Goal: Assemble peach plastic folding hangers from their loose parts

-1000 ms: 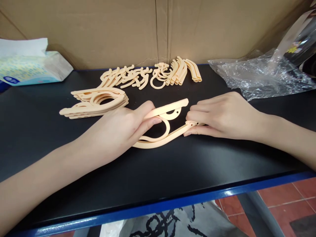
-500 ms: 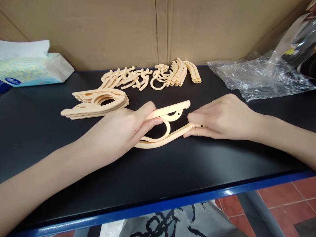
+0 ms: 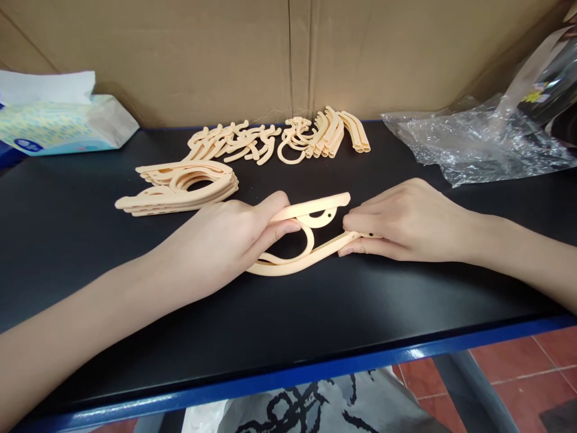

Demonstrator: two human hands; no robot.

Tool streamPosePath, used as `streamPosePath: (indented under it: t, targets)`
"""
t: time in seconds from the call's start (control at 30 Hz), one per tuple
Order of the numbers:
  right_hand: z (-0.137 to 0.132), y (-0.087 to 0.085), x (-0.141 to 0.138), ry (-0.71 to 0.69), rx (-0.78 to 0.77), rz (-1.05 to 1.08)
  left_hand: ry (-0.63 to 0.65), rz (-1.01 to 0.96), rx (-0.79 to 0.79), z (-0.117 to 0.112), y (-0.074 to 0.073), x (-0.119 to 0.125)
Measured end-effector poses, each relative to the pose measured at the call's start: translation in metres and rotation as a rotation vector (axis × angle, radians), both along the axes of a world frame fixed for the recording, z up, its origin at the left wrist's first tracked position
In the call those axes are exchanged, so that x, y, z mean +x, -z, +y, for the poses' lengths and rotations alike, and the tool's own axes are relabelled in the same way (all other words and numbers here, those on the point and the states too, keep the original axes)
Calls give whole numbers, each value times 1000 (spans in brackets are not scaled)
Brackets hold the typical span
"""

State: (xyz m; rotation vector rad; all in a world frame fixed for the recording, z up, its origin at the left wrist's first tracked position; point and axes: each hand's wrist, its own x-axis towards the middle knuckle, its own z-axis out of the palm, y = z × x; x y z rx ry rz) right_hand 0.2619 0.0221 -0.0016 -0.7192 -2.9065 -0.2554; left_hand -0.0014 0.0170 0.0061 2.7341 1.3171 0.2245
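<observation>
A cream plastic folding hanger point(image 3: 297, 264) is held between both hands, just above the black table. My left hand point(image 3: 234, 234) is closed on its upper arm, thumb on top and a finger beneath; the hook curves below this grip. My right hand point(image 3: 401, 222) pinches the end of the lower arm, where a small piece with a dark hole sticks out between the fingers. The hanger's joint is hidden behind my left hand. Beyond that hand lies a stack of folded hangers point(image 3: 202, 195) of the same cream plastic.
Along the back lie loose cream hooks point(image 3: 229, 141) and a group of curved hanger arms point(image 3: 331, 135). A tissue pack point(image 3: 67, 126) stands at the far left. Crumpled clear plastic point(image 3: 473, 144) lies at the back right. The table point(image 3: 288, 337) has a blue front edge; cardboard point(image 3: 180, 60) rises behind.
Both hands and the hanger sit slightly lower in the picture, and the whole view has shifted a little. Both grips on the hanger are the same.
</observation>
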Motion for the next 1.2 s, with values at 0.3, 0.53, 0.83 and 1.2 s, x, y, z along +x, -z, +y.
streamPosePath:
  t: [0.3, 0.53, 0.83, 1.2]
  targets:
    - [-8, -6, -5, -94, 488, -12, -25, 3, -83, 6, -4, 0]
    - [-25, 1, -7, -317, 543, 112, -70, -47, -99, 11, -2, -1]
    - [-10, -4, -3, -132, 434, 83, -65, -4, -117, 9, -3, -1]
    - [5, -3, -4, -74, 343, -4, -134, -231, -154, 9, 2, -2]
